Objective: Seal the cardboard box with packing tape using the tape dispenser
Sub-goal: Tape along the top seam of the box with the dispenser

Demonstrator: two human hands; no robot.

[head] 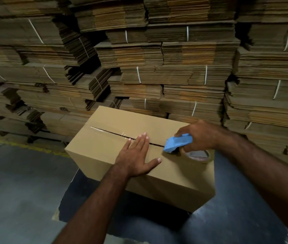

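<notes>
While the left hand (136,155) lies flat with straight fingers (142,140) on top of the cardboard box (122,152), the right hand (199,136) curls around a blue tape dispenser (175,142) at the near end of the lid's centre seam (111,132). The left fingertips reach just across that seam, apparently pressing the flaps down so they stay level and the box does not slide under the pull of the tape. Clear packing tape (104,130) glints along the seam beyond the fingertips, toward the far edge; between the left fingers and the dispenser's front the dark gap shows plainly, and whether tape covers it cannot be told. The tape roll (198,156) hangs below the right fingers, just past the box's near corner, which suggests the strip is being drawn toward the person. Judging by this, the top seam is nearly run; what remains is likely to carry the tape over the edge, cut it and rub it down. The box sits on a dark sheet (79,196) over a grey concrete floor (16,182), with strapped bundles of flattened cartons (157,59) stacked behind.
</notes>
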